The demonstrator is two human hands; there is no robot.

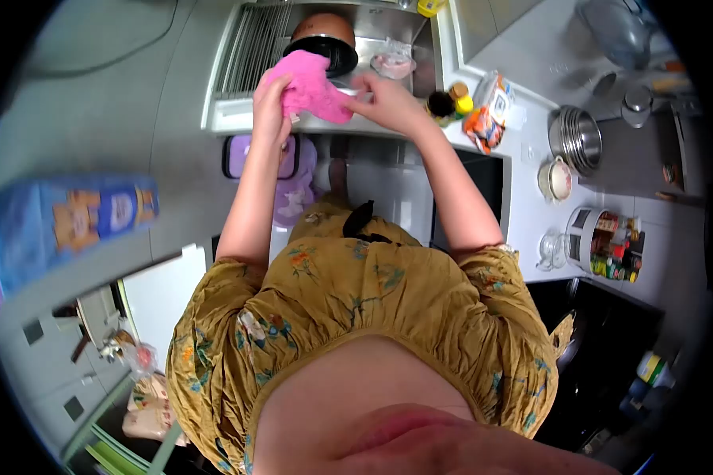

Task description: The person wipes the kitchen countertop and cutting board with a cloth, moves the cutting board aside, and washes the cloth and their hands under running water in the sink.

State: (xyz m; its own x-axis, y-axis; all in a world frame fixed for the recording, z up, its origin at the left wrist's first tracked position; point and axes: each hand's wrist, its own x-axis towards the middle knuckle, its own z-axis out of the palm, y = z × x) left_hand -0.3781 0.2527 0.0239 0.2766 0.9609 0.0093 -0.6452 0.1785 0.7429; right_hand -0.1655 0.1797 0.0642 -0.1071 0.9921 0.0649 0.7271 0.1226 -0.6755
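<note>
A fluffy pink cloth (313, 87) with a small white tag is stretched between my hands, over the front edge of the metal sink (417, 32). My left hand (272, 101) grips its left side, with the fingers partly hidden by the fabric. At the cloth's right end, my right hand (384, 103) has thumb and fingers closed on the edge. Behind the cloth a pot (325, 30), orange-brown outside and black inside, lies tilted in the sink. A clear plastic bag (394, 60) with something pale pink in it lies to the pot's right.
A wire rack (249, 51) covers the sink's left part. Right of the sink stand a yellow-labelled jar (461, 101) and an orange-and-white packet (487, 119). Further right are stacked steel bowls (574, 138) and a spice carousel (610, 244). Below the counter hangs a purple bag (293, 198).
</note>
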